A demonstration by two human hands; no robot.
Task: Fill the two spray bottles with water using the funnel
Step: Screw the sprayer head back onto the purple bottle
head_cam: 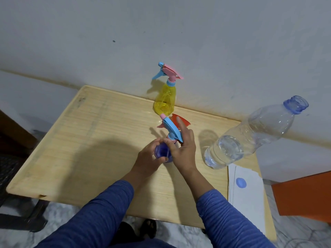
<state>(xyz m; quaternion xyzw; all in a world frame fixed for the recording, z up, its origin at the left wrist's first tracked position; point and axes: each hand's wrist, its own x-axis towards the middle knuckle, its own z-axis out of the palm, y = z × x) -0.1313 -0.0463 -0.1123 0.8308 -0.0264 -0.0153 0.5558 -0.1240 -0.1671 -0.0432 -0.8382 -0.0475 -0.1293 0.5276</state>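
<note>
Wall (161,33): pale, matte plaster with small dark specks, rising straight behind everything the hands hold.
Floor (59,217): grey-white marbled stone, below and left of the grip.
Table (89,140): light wood-grain top with rounded corners and a raised edge, scuffed along the left; it carries every item.
Orange furniture (304,194): flat, smooth panel, far right of the grip and off the table.
Sleeves (100,212): blue ribbed knit on both forearms.
Water bottle (250,136): clear ribbed plastic, uncapped, blue neck ring, a little water in the base; stands right of the grip.
Paper (250,194): white sheet at the near right, with the round blue cap (241,182) lying on it.
Yellow spray bottle (165,101): translucent, pear-shaped, pink-and-blue trigger head screwed on; stands beyond the grip, against the wall.
Blue spray bottle (162,151): translucent, rounded, held in the middle of the table.
Left hand (150,158): fingers wrapped closed around the blue bottle's body.
Right hand (182,147): thumb and lower fingers pinched on the collar of the blue-and-pink spray head (172,128), index finger stretched out; the head seems partly lifted, dip tube showing.
Funnel (180,120): orange plastic, just behind the right index finger, mostly hidden.
</note>
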